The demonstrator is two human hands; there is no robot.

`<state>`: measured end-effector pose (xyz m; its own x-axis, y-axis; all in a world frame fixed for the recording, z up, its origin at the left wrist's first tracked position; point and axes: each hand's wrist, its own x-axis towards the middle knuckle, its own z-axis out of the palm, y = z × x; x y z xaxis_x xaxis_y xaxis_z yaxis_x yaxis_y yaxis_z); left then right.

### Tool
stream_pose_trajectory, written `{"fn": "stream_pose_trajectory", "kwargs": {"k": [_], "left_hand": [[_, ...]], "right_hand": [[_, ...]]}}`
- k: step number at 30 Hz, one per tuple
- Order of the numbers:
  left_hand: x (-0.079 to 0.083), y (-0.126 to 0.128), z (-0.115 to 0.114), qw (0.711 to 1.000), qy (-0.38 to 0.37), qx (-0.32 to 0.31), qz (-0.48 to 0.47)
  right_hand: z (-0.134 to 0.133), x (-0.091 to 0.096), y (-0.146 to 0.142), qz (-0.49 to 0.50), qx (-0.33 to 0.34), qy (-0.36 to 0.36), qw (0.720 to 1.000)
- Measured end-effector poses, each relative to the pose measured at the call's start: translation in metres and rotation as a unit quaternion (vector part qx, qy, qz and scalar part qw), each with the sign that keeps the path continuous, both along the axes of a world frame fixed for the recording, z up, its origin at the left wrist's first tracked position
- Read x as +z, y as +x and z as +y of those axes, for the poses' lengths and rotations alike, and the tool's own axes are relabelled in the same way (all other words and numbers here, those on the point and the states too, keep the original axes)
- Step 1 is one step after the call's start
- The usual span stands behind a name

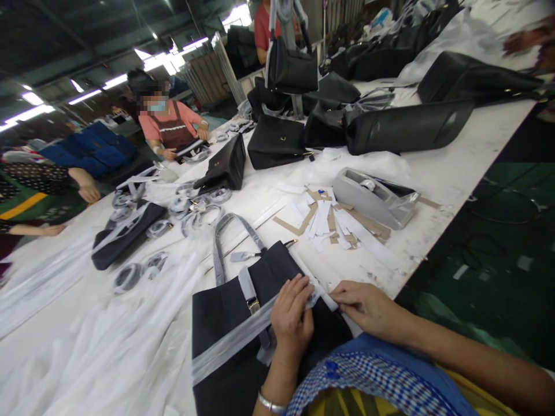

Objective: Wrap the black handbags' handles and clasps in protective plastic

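A black handbag (pixel 229 323) lies flat in front of me on the white table (pixel 455 173), its wrapped grey handle (pixel 225 242) arching away from me. A band of translucent wrapping film (pixel 234 344) runs across the bag. My left hand (pixel 291 316) rests on the bag with fingers curled, pinching the film's end near the bag's top edge. My right hand (pixel 368 306) lies just to the right, fingers pressed together on the same strip of film at the bag's corner.
A grey tape dispenser (pixel 373 196) stands beyond the bag beside a pile of paper and cardboard strips (pixel 329 222). Several black bags (pixel 277 141) lie farther up the table. Plastic sheets (pixel 87 346) cover the left. Other people work at the far left (pixel 169 124).
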<state>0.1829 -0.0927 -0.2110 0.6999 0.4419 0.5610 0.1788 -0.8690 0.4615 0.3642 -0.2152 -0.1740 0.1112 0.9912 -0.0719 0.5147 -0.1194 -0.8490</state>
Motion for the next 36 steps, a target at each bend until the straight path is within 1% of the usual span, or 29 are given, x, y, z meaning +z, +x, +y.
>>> {"fn": "stream_pose_trajectory", "kwargs": {"k": [2,4,6,8,10,12,16,19,22,24,26,28,31,33,36], "left_hand": [[0.002,0.001,-0.001,1.000,-0.004,0.005,-0.004],[0.009,0.000,-0.001,1.000,-0.022,0.004,0.004],[0.019,-0.005,0.000,0.998,-0.046,-0.006,0.037],[0.029,-0.011,0.000,0.993,-0.054,-0.029,0.105],[0.036,-0.016,0.001,0.980,-0.027,-0.056,0.187],[0.037,-0.018,0.002,0.966,0.021,-0.071,0.248],[0.032,-0.018,0.001,0.950,0.099,-0.061,0.289],[0.034,-0.026,0.000,0.947,0.129,-0.026,0.292],[0.038,-0.051,-0.001,0.950,0.149,0.041,0.272],[0.039,-0.073,-0.005,0.955,0.150,0.093,0.239],[0.037,-0.093,-0.011,0.957,0.141,0.148,0.204],[0.033,-0.107,-0.017,0.956,0.136,0.186,0.182],[0.028,-0.116,-0.023,0.950,0.139,0.209,0.188],[0.025,-0.117,-0.022,0.944,0.121,0.231,0.200],[0.024,-0.118,-0.018,0.938,0.086,0.274,0.192]], "right_hand": [[-0.003,0.007,-0.002,-0.033,0.021,-0.019,0.999],[-0.008,0.008,-0.006,-0.067,0.017,-0.032,0.997],[-0.016,0.004,-0.013,-0.082,-0.016,-0.032,0.996],[-0.023,-0.004,-0.019,-0.075,-0.053,-0.034,0.995],[-0.027,-0.012,-0.023,-0.067,-0.068,-0.042,0.995],[-0.028,-0.016,-0.025,-0.085,-0.063,-0.043,0.994],[-0.023,-0.019,-0.026,-0.197,-0.041,0.000,0.979],[-0.019,-0.022,-0.024,-0.275,-0.047,0.018,0.960],[-0.015,-0.025,-0.017,-0.328,-0.064,0.037,0.942],[-0.012,-0.023,-0.012,-0.353,-0.068,0.083,0.929],[-0.008,-0.017,-0.008,-0.370,-0.062,0.151,0.915],[-0.002,-0.007,-0.009,-0.376,-0.033,0.218,0.900],[0.016,0.005,-0.021,-0.383,0.065,0.294,0.873],[0.032,0.004,-0.032,-0.397,0.133,0.311,0.853],[0.056,-0.011,-0.046,-0.412,0.194,0.319,0.831]]}}
